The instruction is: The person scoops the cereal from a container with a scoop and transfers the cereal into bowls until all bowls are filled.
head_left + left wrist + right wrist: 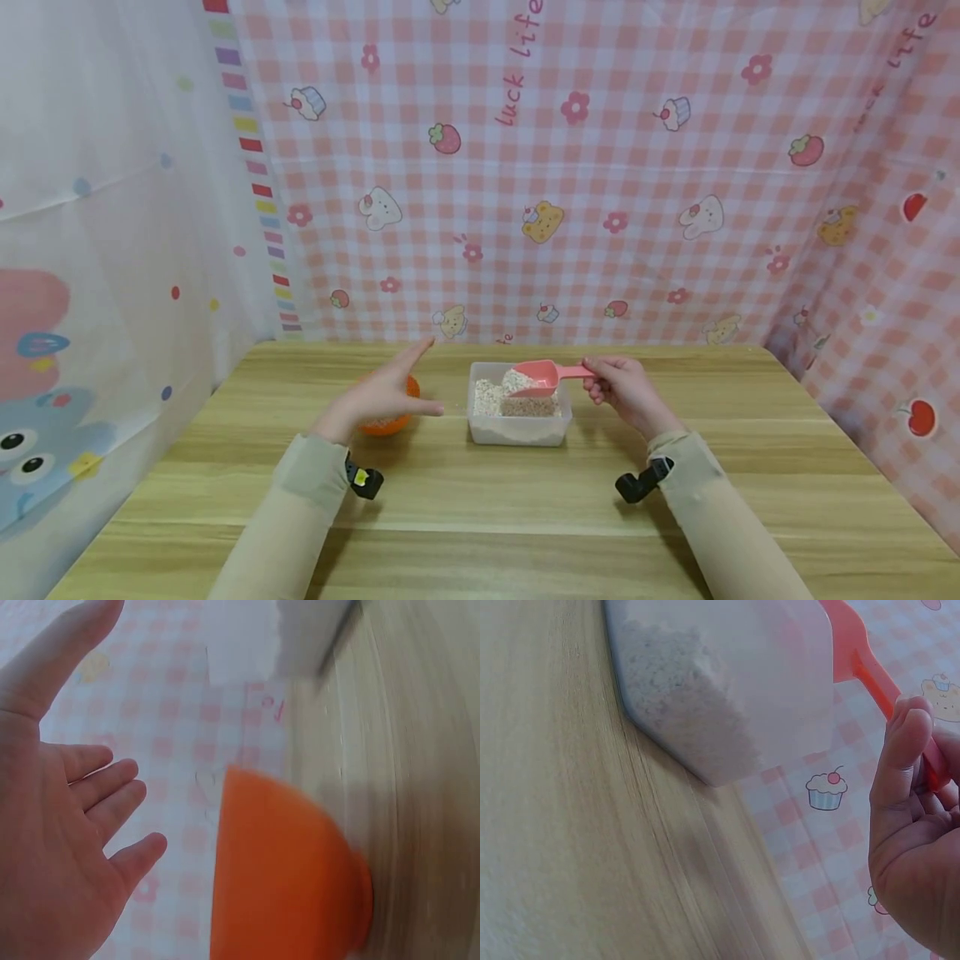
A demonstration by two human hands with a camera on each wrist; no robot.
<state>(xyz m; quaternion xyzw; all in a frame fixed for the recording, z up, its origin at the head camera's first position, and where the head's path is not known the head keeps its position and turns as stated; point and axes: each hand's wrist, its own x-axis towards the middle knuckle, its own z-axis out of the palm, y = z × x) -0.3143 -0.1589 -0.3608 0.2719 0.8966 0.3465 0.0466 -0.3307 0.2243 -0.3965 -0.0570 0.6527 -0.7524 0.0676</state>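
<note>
My right hand (624, 390) grips the handle of a pink scoop (546, 377), which carries a heap of pale oat flakes (517, 381). The scoop is over a translucent plastic box (519, 430) partly filled with more flakes. In the right wrist view the fingers and thumb close round the handle's end (934, 766), beside the box wall (780, 712). My left hand (377, 395) is held with thumb and fingers spread, over an orange bowl (386, 425) that it partly hides. In the left wrist view the palm faces the bowl (285, 877) and holds nothing.
Everything stands on a wood-grain table (495, 508). A pink checked curtain (480, 183) hangs right behind its back edge, with further printed cloth at the left and right sides. Each wrist wears a small black camera (365, 482).
</note>
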